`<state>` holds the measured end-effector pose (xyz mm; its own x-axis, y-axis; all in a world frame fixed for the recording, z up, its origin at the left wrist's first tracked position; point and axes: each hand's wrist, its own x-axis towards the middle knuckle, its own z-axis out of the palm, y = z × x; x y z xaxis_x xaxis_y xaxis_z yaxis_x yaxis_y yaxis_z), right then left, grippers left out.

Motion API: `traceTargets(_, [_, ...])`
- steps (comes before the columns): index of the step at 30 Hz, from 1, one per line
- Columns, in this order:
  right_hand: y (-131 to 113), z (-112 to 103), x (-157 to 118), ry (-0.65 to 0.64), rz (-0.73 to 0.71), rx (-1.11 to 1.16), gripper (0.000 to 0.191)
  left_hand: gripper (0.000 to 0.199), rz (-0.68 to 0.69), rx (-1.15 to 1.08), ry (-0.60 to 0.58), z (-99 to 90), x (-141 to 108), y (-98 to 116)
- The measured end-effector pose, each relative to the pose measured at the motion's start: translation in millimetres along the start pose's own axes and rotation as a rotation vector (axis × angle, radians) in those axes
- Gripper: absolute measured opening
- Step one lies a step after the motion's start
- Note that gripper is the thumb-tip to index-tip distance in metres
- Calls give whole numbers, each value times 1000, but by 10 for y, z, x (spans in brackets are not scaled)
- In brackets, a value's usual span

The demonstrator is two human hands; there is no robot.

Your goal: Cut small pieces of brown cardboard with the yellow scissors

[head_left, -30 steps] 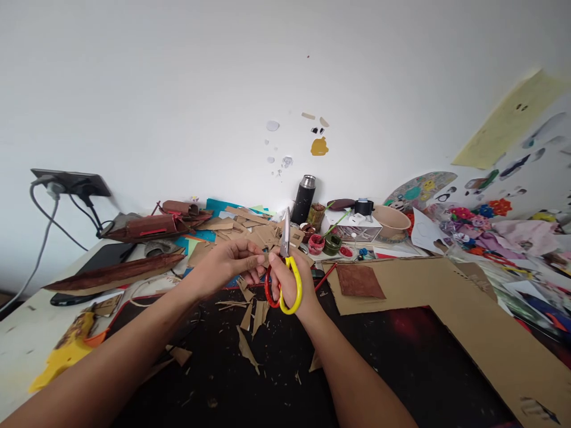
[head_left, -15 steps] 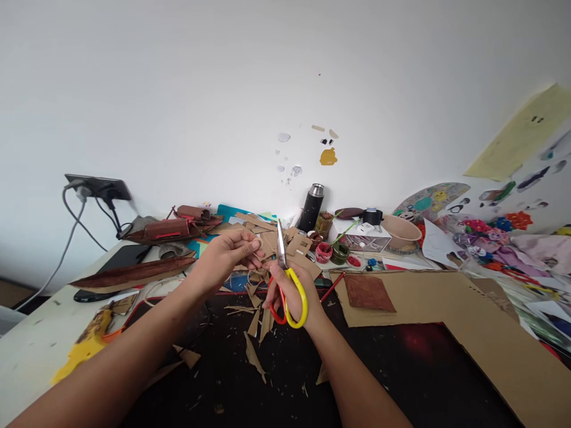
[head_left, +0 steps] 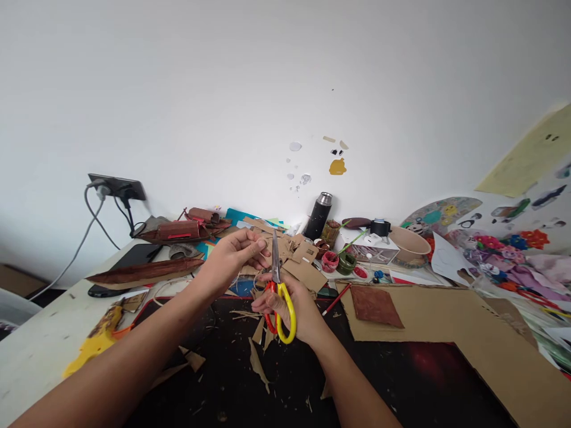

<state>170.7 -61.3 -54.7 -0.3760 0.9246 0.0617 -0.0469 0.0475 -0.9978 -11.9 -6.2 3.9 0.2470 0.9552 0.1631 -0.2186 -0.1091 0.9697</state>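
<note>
My right hand [head_left: 285, 303] is wrapped round a pair of scissors [head_left: 286, 321] with one yellow and one red handle loop. Their metal blades point upward and look nearly together. Just left of the blades, my left hand [head_left: 238, 255] is closed in a pinch of thumb and fingers. A small pale bit seems to be at its fingertips, too little to name. Behind and below both hands lie cardboard scraps [head_left: 306, 270], some of them strewn over the dark mat [head_left: 232, 368].
To the right, a large cardboard sheet [head_left: 428, 309] carries a brown painted square [head_left: 377, 306]. A black flask [head_left: 320, 217], paint jars [head_left: 330, 261] and a bowl [head_left: 410, 244] stand along the wall. Leftward are a long brown painted piece [head_left: 147, 270] and a yellow item [head_left: 91, 345].
The view has tilted and shifted slightly. My right hand has turned the scissors a little more upright, and the blades are nearer my left fingertips. My left hand keeps its pinch.
</note>
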Motion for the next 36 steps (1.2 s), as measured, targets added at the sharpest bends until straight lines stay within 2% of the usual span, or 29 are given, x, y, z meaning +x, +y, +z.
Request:
traceTargets(2, [31,-9,0,-40,-62,-11,86,37,9,3,-6,7,0,9])
traceTargets(4, [52,-3,3,-42,-53,-15,84,35,15,6,-10,16,1,16])
traceTargets(9, [36,46,9,141,26,-75,70,30,20,44,-52,40,-9,3])
traceTargets(13, [-3,66,5,193,35,-94,66,28,-1,72,-57,54,-16,-31])
traceTargets(21, [-38,69,-22,154,13,-197,58,33,-41,57,-71,93,-9,-80])
traceTargets(36, [3,73,-41,178,52,-275,52,33,-60,93,-47,130,-32,-76])
